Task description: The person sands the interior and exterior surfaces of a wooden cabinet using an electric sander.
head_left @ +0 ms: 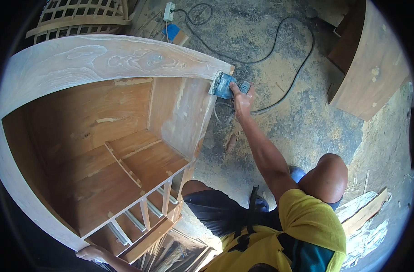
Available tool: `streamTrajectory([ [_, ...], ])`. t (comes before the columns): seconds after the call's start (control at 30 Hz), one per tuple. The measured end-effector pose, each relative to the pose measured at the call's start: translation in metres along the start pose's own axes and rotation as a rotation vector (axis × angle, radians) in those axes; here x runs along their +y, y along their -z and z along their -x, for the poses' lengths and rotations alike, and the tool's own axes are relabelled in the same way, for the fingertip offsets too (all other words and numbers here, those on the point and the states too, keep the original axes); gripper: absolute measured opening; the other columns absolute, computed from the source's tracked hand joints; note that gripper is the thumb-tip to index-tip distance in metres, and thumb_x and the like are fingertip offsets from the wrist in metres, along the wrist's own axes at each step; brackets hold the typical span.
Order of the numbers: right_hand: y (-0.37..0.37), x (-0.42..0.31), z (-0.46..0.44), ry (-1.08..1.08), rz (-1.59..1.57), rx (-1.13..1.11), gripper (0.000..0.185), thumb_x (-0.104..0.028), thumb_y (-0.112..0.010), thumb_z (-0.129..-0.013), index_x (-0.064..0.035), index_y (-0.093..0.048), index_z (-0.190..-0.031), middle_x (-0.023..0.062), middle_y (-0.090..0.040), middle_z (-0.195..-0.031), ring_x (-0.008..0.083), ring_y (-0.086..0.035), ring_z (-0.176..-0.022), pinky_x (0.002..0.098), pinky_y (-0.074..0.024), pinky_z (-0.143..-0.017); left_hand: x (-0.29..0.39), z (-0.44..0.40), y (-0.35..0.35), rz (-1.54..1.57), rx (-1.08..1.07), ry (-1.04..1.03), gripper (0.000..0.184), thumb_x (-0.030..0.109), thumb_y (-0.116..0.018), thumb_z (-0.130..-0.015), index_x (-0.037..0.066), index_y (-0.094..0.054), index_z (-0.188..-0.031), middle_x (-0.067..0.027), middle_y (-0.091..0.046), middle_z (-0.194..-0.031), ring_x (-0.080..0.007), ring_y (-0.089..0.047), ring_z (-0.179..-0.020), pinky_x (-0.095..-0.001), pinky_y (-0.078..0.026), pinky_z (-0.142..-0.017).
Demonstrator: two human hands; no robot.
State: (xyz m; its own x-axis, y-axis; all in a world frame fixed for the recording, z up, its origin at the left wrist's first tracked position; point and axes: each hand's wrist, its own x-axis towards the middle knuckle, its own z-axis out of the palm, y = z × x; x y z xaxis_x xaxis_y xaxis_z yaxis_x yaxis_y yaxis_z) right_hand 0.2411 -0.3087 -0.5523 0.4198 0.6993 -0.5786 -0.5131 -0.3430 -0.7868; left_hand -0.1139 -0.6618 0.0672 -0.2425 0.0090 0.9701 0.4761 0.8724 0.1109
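My right hand (244,100) is closed around a blue electric sander (223,85), whose pad lies against the corner of a wooden cabinet's pale front frame (125,56). The frame's wood grain shows under a whitish coat or dust. At the lower left, my left hand (90,253) grips the cabinet's near lower corner, its fingers partly hidden. The cabinet (93,118) is open-fronted with brown panels inside. A loose wood strip (123,164) lies in it, and metal drawer runners (135,221) show in the lower bays.
A black power cord (302,68) loops across the stained concrete floor (257,36) near a white socket block (169,12). Another wooden cabinet piece (375,63) stands at the right. A slatted wooden frame (82,16) is at the top left, and wood scraps (170,254) lie below.
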Motion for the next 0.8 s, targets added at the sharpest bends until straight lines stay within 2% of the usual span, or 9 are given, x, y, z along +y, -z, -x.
streamTrajectory([
  [0.2, 0.007, -0.021, -0.062, -0.103, 0.136, -0.036, 0.099, -0.044, -0.086, -0.076, 0.0142, -0.043, -0.143, 0.0301, -0.062, -0.13, 0.0387, -0.061, -0.12, 0.041, -0.0453, -0.105, 0.008, 0.004, 0.001, 0.002, 0.031, -0.002, 0.064, 0.041, -0.02, -0.107, -0.006, -0.063, -0.11, -0.0374, -0.064, -0.116, -0.0587, -0.057, -0.105, -0.0651, -0.047, -0.092],
  [0.37, 0.003, 0.019, -0.091, -0.099, 0.107, 0.001, 0.102, -0.048, -0.086, -0.075, 0.0129, -0.042, -0.144, 0.0318, -0.061, -0.131, 0.0414, -0.059, -0.123, 0.0433, -0.0429, -0.109, -0.002, -0.002, -0.003, -0.017, 0.027, -0.002, 0.065, 0.044, -0.02, -0.107, -0.006, -0.06, -0.114, -0.0389, -0.063, -0.116, -0.0593, -0.058, -0.103, -0.0655, -0.049, -0.087],
  [0.47, 0.005, 0.006, -0.087, -0.103, 0.13, -0.013, 0.102, -0.047, -0.086, -0.075, 0.0132, -0.041, -0.144, 0.03, -0.062, -0.127, 0.0384, -0.063, -0.115, 0.0422, -0.0486, -0.102, -0.019, -0.011, -0.007, -0.037, 0.034, -0.051, 0.064, 0.043, -0.02, -0.108, -0.006, -0.059, -0.113, -0.0391, -0.063, -0.114, -0.0595, -0.058, -0.101, -0.066, -0.049, -0.086],
  [0.53, 0.007, -0.011, -0.081, -0.163, 0.032, -0.07, 0.102, -0.045, -0.087, -0.075, 0.0146, -0.041, -0.143, 0.0268, -0.065, -0.12, 0.0342, -0.066, -0.101, 0.0404, -0.0541, -0.091, -0.018, -0.01, -0.007, -0.037, 0.042, -0.086, 0.063, 0.042, -0.019, -0.108, -0.007, -0.058, -0.112, -0.0392, -0.063, -0.114, -0.0594, -0.058, -0.101, -0.0665, -0.049, -0.085],
  [0.57, 0.006, -0.011, -0.083, -0.162, 0.03, -0.07, 0.102, -0.045, -0.087, -0.075, 0.0146, -0.041, -0.143, 0.0268, -0.065, -0.12, 0.0342, -0.066, -0.101, 0.0404, -0.0541, -0.091, -0.017, -0.01, -0.007, -0.035, 0.042, -0.086, 0.063, 0.042, -0.019, -0.108, -0.007, -0.058, -0.112, -0.0392, -0.063, -0.114, -0.0594, -0.058, -0.101, -0.0665, -0.049, -0.085],
  [0.63, 0.003, -0.02, -0.084, -0.138, 0.08, -0.058, 0.096, -0.043, -0.087, -0.075, 0.0137, -0.043, -0.139, 0.0243, -0.066, -0.113, 0.0303, -0.067, -0.088, 0.039, -0.0561, -0.079, -0.016, -0.008, -0.006, -0.043, 0.037, -0.119, 0.063, 0.041, -0.018, -0.108, -0.007, -0.058, -0.113, -0.0393, -0.063, -0.114, -0.0591, -0.058, -0.102, -0.0659, -0.049, -0.086],
  [0.73, -0.006, -0.038, -0.058, -0.053, 0.046, -0.029, 0.086, -0.04, -0.088, -0.076, 0.0106, -0.047, -0.133, 0.0245, -0.068, -0.111, 0.0306, -0.069, -0.087, 0.0397, -0.0558, -0.081, -0.002, -0.002, -0.002, -0.021, 0.029, -0.023, 0.061, 0.037, -0.019, -0.108, -0.008, -0.061, -0.111, -0.0382, -0.063, -0.118, -0.0591, -0.058, -0.104, -0.0653, -0.048, -0.091],
  [0.8, -0.012, -0.076, -0.018, 0.095, 0.03, -0.093, 0.077, -0.037, -0.088, -0.077, 0.0065, -0.051, -0.128, 0.023, -0.071, -0.106, 0.0291, -0.07, -0.09, 0.0396, -0.0557, -0.083, -0.005, -0.004, -0.003, -0.026, 0.024, -0.02, 0.062, 0.038, -0.019, -0.108, -0.008, -0.061, -0.112, -0.0383, -0.062, -0.119, -0.0587, -0.058, -0.105, -0.0651, -0.048, -0.091],
])
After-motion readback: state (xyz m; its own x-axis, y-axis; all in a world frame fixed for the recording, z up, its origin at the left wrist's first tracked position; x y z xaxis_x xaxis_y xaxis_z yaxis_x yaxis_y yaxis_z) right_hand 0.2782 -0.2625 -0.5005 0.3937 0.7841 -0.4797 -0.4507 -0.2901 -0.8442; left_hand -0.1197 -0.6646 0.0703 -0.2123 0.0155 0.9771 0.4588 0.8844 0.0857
